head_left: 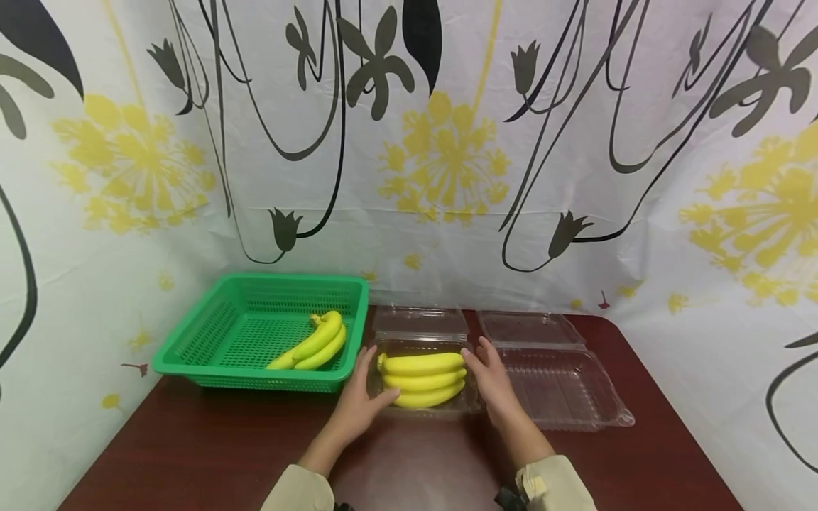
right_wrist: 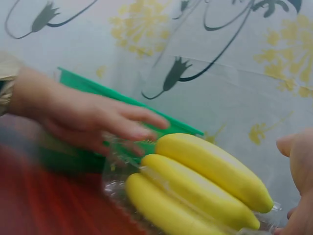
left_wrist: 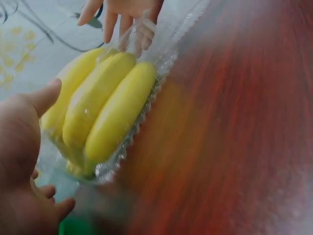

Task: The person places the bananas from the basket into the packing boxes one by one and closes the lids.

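A bunch of yellow bananas (head_left: 424, 381) lies in a clear plastic clamshell box (head_left: 471, 404) in the middle of the table. At its stem end is my left hand (head_left: 360, 401), fingers spread beside the box and thumb reaching over the nearest banana in the head view. My right hand (head_left: 493, 380) stands at the opposite end, its fingertips right by the banana tips. In the left wrist view the left hand (left_wrist: 24, 156) has thumb and fingers apart around the box's end. The right wrist view catches only part of the right hand (right_wrist: 299, 181) at the edge.
A green plastic basket (head_left: 192, 369) with another banana bunch (head_left: 319, 344) stands on the left. To the right lies a second clear box (head_left: 562, 387), its lid (head_left: 530, 328) folded back. The dark red table (head_left: 211, 447) backs onto a patterned cloth (head_left: 409, 163).
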